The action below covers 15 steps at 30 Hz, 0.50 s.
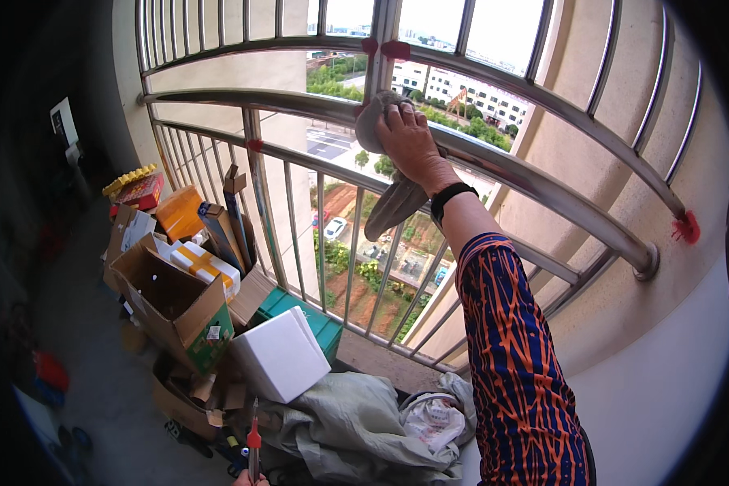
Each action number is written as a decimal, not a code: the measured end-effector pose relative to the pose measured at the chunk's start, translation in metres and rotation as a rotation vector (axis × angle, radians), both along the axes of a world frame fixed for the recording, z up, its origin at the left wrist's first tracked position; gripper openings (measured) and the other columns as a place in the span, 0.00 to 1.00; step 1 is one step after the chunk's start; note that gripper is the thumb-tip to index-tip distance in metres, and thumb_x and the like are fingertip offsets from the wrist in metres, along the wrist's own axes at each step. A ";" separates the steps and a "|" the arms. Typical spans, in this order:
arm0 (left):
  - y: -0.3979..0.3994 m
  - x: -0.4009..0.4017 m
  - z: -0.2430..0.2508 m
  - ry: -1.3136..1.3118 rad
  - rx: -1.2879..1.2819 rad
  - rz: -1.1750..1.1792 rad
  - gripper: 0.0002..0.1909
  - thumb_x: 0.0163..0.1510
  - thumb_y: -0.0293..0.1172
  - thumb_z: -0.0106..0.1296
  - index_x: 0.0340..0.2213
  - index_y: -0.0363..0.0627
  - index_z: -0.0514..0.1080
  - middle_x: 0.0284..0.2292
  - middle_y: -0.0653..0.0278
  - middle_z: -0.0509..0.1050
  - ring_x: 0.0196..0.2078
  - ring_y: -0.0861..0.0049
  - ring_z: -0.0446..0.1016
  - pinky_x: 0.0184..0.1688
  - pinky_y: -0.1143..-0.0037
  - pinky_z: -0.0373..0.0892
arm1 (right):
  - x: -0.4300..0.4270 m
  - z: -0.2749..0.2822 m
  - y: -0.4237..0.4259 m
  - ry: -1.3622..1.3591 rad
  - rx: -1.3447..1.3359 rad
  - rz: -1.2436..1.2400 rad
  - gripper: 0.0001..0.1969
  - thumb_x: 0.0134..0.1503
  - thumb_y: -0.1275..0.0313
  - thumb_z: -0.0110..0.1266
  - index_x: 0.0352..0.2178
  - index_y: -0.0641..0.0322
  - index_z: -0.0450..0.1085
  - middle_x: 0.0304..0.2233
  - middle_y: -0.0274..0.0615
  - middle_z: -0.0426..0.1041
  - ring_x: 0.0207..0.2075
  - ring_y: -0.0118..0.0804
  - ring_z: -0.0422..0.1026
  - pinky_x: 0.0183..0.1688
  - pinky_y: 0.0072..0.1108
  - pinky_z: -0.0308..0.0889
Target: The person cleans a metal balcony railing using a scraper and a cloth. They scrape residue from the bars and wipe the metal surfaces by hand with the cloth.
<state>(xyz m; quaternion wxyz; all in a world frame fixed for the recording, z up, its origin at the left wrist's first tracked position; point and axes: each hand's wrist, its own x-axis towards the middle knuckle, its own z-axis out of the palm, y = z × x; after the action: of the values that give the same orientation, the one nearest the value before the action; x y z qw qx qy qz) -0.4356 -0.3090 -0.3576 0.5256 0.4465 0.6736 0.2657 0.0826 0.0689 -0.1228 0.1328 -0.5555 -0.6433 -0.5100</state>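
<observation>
My right hand presses a grey cloth around the thick stainless-steel handrail, just beside the upright post. A loose end of the cloth hangs below the rail. At the bottom edge only a small part of my left hand shows. It grips a slim pointed tool with a red section and a thin tip pointing up; its exact kind is unclear. Red patches mark the joints of the railing near my right hand.
Left of the railing, a pile holds an open cardboard box, a white foam box and a green crate. A grey-green sheet and a plastic bag lie below. Between the bars, the ground outside is far down.
</observation>
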 end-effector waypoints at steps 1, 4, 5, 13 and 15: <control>0.000 0.001 0.001 0.017 0.006 -0.026 0.04 0.53 0.29 0.48 0.30 0.43 0.69 0.19 0.74 0.64 0.18 0.88 0.60 0.18 0.79 0.56 | 0.011 0.002 -0.014 -0.153 0.010 0.049 0.19 0.49 0.72 0.53 0.45 0.57 0.66 0.45 0.51 0.66 0.48 0.54 0.67 0.48 0.38 0.63; 0.006 0.003 0.002 0.058 -0.009 -0.115 0.04 0.53 0.29 0.49 0.30 0.43 0.69 0.19 0.74 0.63 0.18 0.88 0.60 0.19 0.79 0.56 | 0.048 0.002 -0.063 -0.274 -0.023 0.070 0.19 0.50 0.71 0.53 0.46 0.49 0.66 0.47 0.45 0.65 0.52 0.52 0.65 0.51 0.36 0.63; 0.003 0.003 0.003 0.081 -0.021 -0.120 0.04 0.53 0.29 0.49 0.30 0.43 0.69 0.19 0.74 0.63 0.19 0.88 0.59 0.19 0.79 0.56 | 0.048 0.004 -0.069 -0.244 -0.047 0.095 0.20 0.50 0.71 0.53 0.46 0.45 0.66 0.48 0.43 0.65 0.53 0.51 0.64 0.52 0.35 0.63; -0.002 0.006 0.008 0.189 0.143 -0.232 0.07 0.53 0.30 0.49 0.30 0.38 0.69 0.19 0.66 0.67 0.22 0.81 0.63 0.25 0.74 0.63 | 0.126 0.003 -0.228 -0.027 -0.163 -0.079 0.25 0.46 0.78 0.53 0.49 0.49 0.65 0.51 0.43 0.61 0.57 0.50 0.60 0.58 0.36 0.57; 0.000 0.009 0.014 0.200 0.160 -0.261 0.07 0.53 0.30 0.49 0.31 0.38 0.69 0.19 0.64 0.68 0.23 0.80 0.64 0.25 0.73 0.63 | 0.165 -0.004 -0.283 0.000 -0.125 -0.183 0.27 0.45 0.80 0.54 0.49 0.50 0.65 0.53 0.44 0.60 0.58 0.50 0.59 0.58 0.36 0.56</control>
<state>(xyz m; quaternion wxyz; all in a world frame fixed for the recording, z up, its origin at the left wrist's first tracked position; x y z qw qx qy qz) -0.4269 -0.3094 -0.3439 0.4488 0.5947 0.6356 0.2022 0.2476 -0.2145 -0.1271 0.0509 -0.6190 -0.6205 -0.4787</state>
